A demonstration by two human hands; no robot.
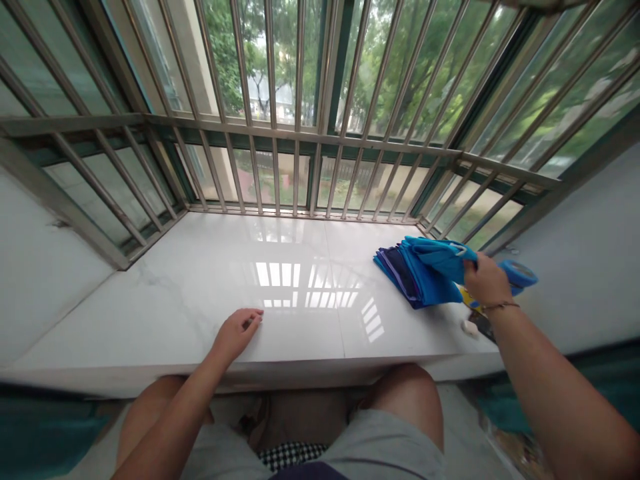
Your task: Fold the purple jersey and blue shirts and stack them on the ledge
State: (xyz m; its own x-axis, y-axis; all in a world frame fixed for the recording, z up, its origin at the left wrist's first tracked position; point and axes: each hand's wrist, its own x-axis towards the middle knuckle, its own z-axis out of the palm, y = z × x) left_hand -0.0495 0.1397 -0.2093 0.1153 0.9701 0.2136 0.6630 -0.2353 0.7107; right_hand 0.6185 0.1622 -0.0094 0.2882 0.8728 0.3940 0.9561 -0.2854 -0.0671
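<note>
Near the right end of the white sill, my right hand (487, 280) is closed on a folded bright-blue cloth (435, 255), gripping its right end. Under and beside that cloth lies a stack of folded blue and dark navy fabric (407, 277). A small whitish bit shows on the gripped cloth near my fingers. My left hand (241, 333) rests by the front edge of the sill, loosely curled, with a gap between thumb and fingers and nothing visible in it.
Behind my right hand is a blue roll-like object (520, 275). A yellow item (469, 300), a small white round object (470, 327) and a dark item (484, 325) sit near my right wrist. Metal window bars (310, 133) enclose the glossy sill (295, 333). My knees touch its front.
</note>
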